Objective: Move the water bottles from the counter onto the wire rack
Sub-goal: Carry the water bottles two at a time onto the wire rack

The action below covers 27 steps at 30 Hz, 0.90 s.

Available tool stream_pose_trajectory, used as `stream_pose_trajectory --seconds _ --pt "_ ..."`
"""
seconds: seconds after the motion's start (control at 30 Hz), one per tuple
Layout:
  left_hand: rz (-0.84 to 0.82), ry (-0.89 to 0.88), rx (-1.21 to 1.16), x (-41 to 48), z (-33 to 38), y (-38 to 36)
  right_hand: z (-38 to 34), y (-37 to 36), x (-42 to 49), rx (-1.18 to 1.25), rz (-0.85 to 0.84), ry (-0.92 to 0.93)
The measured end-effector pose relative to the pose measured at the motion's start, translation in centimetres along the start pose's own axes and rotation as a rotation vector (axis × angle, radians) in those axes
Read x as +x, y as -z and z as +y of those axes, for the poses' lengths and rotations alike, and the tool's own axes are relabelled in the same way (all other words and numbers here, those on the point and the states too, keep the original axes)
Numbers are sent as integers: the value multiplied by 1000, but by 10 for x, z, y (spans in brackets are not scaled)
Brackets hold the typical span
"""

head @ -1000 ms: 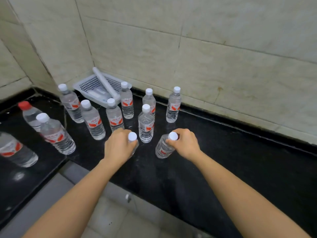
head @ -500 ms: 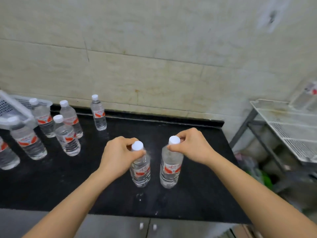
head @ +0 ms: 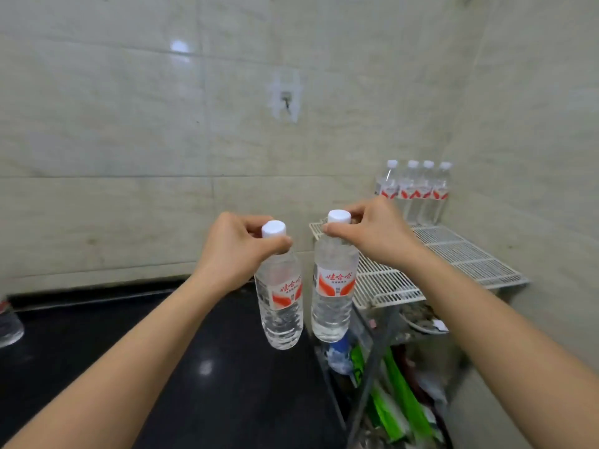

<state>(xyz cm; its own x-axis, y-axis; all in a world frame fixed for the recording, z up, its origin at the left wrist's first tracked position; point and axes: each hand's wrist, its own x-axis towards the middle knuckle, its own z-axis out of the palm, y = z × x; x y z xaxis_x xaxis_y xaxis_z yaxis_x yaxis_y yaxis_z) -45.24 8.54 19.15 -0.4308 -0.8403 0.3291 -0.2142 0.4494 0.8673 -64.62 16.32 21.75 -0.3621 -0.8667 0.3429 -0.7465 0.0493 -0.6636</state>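
Note:
My left hand [head: 235, 254] grips the neck of a clear water bottle [head: 281, 303] with a white cap and red label. It hangs in the air above the right end of the black counter [head: 129, 367]. My right hand [head: 376, 233] pinches the neck of a second water bottle [head: 334, 293], held just past the counter's end. The white wire rack [head: 460, 257] stands to the right, behind my right hand. Several water bottles [head: 413, 192] stand in a row at the rack's back by the wall.
A bottle [head: 9, 325] shows partly at the left edge of the counter. Under the rack lie green bags and clutter [head: 398, 406] among dark metal legs. Tiled walls close in behind and to the right, with a wall hook [head: 287, 98] above.
Both bottles have been lifted off the counter and carried right toward the rack. The view has swung right, so the counter's other bottles and the basket have left the frame.

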Motion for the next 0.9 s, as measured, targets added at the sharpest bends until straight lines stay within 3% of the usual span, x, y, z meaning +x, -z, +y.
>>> stream_pose_trajectory --seconds 0.17,0.6,0.9 --pt "-65 -104 -3 49 53 -69 57 76 24 -7 135 -44" --pt "-332 -213 -69 209 74 -274 215 193 116 -79 150 -108" --pt "-330 -191 -21 302 79 -388 307 237 194 -98 178 -190"
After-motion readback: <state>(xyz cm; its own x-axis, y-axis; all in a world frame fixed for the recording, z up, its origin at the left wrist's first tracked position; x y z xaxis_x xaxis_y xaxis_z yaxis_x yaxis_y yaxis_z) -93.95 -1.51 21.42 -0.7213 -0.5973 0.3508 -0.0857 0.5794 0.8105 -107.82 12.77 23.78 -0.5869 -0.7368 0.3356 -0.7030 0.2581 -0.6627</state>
